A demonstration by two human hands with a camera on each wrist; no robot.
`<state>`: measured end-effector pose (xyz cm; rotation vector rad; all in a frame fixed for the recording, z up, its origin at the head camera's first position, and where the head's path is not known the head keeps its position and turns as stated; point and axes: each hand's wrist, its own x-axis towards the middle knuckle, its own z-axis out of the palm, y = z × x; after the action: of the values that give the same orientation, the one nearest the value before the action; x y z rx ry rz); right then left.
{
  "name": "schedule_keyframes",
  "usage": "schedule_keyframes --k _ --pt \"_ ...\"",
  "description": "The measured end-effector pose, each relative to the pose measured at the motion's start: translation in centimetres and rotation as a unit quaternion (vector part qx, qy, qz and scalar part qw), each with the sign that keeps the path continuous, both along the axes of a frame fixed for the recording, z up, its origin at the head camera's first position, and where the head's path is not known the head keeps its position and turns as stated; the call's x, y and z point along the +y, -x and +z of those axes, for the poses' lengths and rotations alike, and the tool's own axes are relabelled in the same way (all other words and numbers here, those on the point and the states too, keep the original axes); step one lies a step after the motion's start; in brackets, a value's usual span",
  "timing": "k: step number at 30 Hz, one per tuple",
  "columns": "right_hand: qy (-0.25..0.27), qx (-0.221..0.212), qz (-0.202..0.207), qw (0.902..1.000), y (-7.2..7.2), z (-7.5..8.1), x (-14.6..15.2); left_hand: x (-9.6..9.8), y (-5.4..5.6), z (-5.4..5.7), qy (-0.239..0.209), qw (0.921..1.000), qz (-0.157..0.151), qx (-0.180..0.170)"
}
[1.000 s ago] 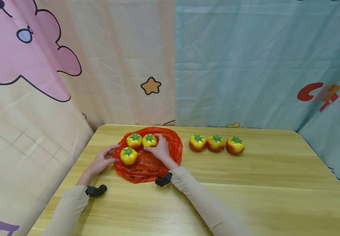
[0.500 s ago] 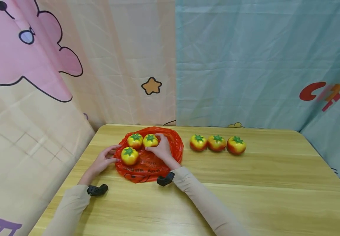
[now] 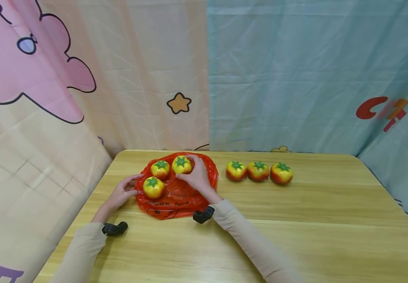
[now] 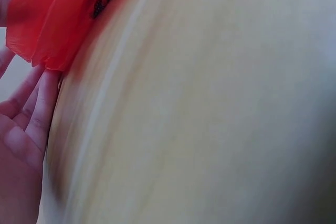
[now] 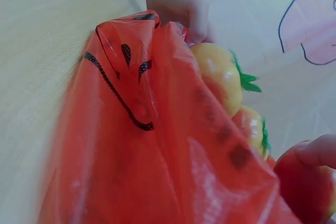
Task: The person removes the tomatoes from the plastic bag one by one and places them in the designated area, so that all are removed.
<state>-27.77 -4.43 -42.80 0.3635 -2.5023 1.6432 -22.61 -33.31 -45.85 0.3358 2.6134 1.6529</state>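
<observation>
Red-yellow tomato (image 3: 181, 164), green leafy top up, is in the right hand (image 3: 197, 175): thumb on the near side, fingers curled round the far side, so a firm hold on that one piece. It's over the rear part of the red plastic bag (image 3: 182, 200), within the bag's outline; can't tell if its underside touches the film.

Left hand (image 3: 118, 195) is at the bag's left rim, fingertips touching the film, thumb toward the near side. Plastic hides the tips in the left wrist view, so can't tell whether it pinches or just steadies.

Two more inside the rim: rear-left tomato (image 3: 160, 170), just beside the held one, and front-left tomato (image 3: 153, 188), nearest the left hand. Bag is crumpled, with dark print on its near part.

Right of the bag, apart from it, a row of three on the wooden table (image 3: 324, 220): first tomato (image 3: 236, 171), second tomato (image 3: 258, 171), third tomato (image 3: 282, 173), all close together. Beige sleeves (image 3: 83, 245), black wrist mounts (image 3: 203, 215). Printed curtain (image 3: 278, 78) behind, beige left, blue-green right, orange star (image 3: 179, 103) on it.
</observation>
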Motion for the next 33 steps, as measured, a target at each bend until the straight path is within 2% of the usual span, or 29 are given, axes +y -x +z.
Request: schedule_keyframes --k 9,15,33 --pt "0.039 0.054 0.018 0.9976 -0.7 0.8 1.7 0.2 0.0 0.0 -0.008 0.9997 -0.007 0.021" --pt "0.025 0.093 0.021 0.9952 -1.3 1.1 3.0 0.1 0.0 -0.1 -0.006 0.9993 -0.012 0.036" --pt "-0.018 0.163 0.029 0.9860 -3.1 1.4 7.4 0.2 -0.2 -0.1 -0.001 0.9993 -0.008 0.038"
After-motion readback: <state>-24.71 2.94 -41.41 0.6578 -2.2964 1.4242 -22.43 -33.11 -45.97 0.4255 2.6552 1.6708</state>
